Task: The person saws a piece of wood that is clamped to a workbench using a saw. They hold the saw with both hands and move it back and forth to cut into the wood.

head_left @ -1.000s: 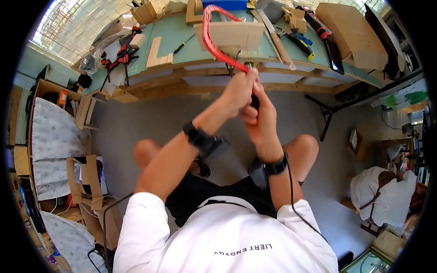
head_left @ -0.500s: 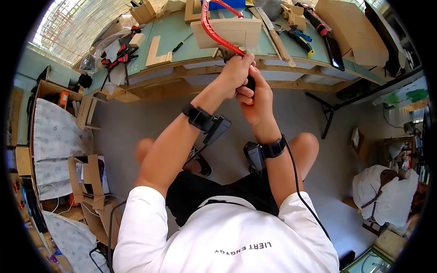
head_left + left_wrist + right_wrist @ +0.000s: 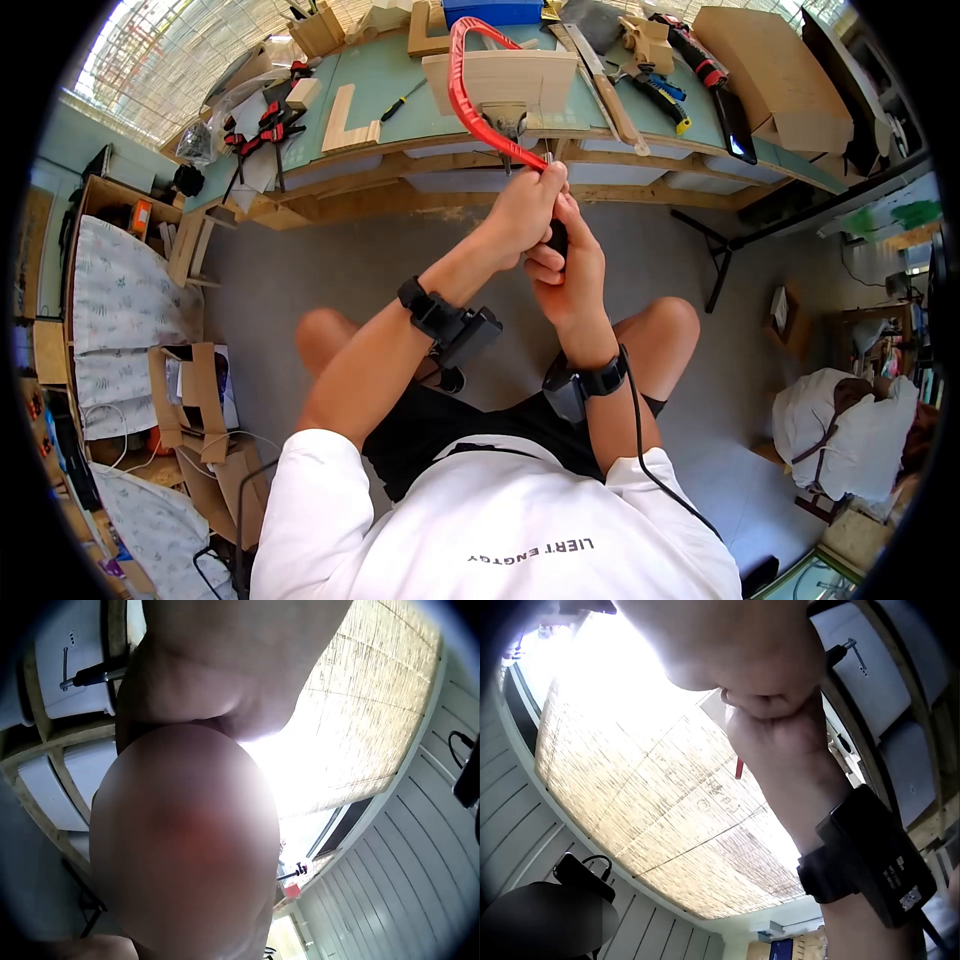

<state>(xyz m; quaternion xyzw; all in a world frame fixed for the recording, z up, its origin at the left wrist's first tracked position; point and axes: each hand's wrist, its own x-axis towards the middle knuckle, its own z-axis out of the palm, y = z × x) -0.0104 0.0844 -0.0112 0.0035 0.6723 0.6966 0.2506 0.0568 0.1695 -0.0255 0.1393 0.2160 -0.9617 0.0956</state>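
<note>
In the head view, a pale wooden board (image 3: 535, 78) stands upright at the bench's front edge, above a metal vise (image 3: 505, 118). A red C-shaped saw frame (image 3: 459, 85) arches over and past the board's left part; its blade is hard to make out. Both hands are clasped together at the saw's black handle (image 3: 558, 238), below the bench edge. The left hand (image 3: 522, 215) wraps the top of the handle, and the right hand (image 3: 572, 255) grips it from the right and below. In the right wrist view the hands (image 3: 772, 682) overlap, mostly hiding the handle.
On the green bench (image 3: 385, 72) lie an L-shaped wood piece (image 3: 347, 122), red-black clamps (image 3: 265, 132), a screwdriver (image 3: 403, 97), a handsaw (image 3: 605, 85), a utility knife (image 3: 662, 98) and a phone (image 3: 735, 125). A cardboard box (image 3: 775, 75) sits at the right.
Both hands and the red saw first moved away toward the bench, then came back toward the body. The grip stays the same, and the board remains at the vise.
</note>
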